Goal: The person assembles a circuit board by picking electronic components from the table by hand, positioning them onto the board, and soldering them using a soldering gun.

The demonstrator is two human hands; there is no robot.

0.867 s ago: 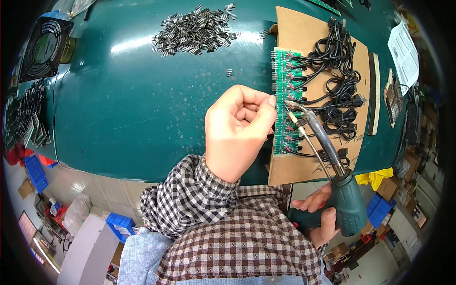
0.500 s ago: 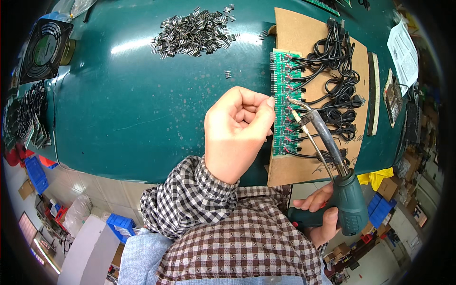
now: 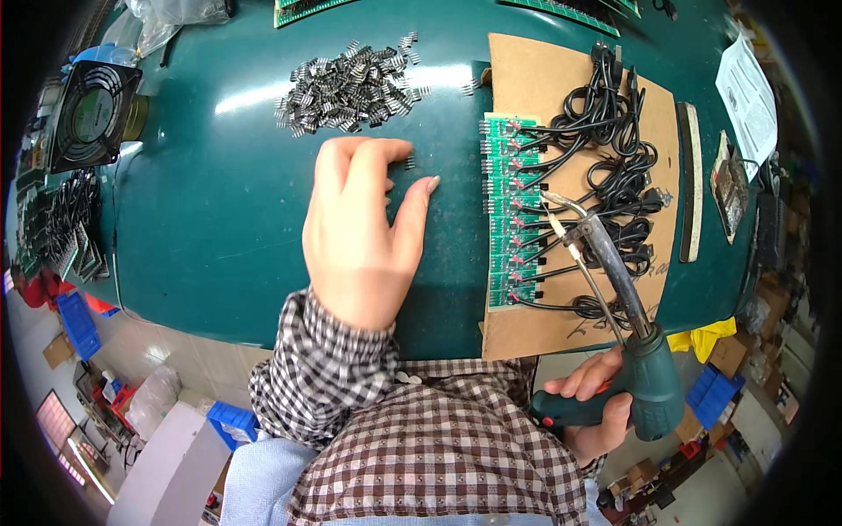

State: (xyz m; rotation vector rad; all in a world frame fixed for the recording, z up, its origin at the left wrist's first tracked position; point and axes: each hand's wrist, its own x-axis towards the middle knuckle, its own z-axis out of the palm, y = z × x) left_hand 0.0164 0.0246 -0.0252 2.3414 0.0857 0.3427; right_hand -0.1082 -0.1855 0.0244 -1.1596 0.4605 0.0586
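Note:
My left hand point(image 3: 364, 223) is over the green table with thumb and index finger apart. A single small black pin connector point(image 3: 410, 163) lies by the index fingertip. Beyond the hand is a pile of the same connectors point(image 3: 346, 88). My right hand point(image 3: 592, 399) grips the dark green handle of a pistol-shaped soldering gun point(image 3: 653, 377), its tip and a thin side tube pointing at the circuit boards. That row of green circuit boards point(image 3: 502, 237) lies along the cardboard's left edge, with pin connectors along its left side and black cables point(image 3: 614, 180) on the right.
The cardboard sheet point(image 3: 517, 337) reaches the table's near edge. A dark strip point(image 3: 688, 184), a paper sheet point(image 3: 747, 96) and a small tray point(image 3: 728, 184) are at the right. A fan point(image 3: 95, 114) and bundled cables point(image 3: 74, 206) stand left. More green boards point(image 3: 561, 13) lie at the far edge.
My left hand has left the boards' left edge, moved left to the loose connector, and spread its fingers. The soldering gun tip has shifted slightly right across the boards.

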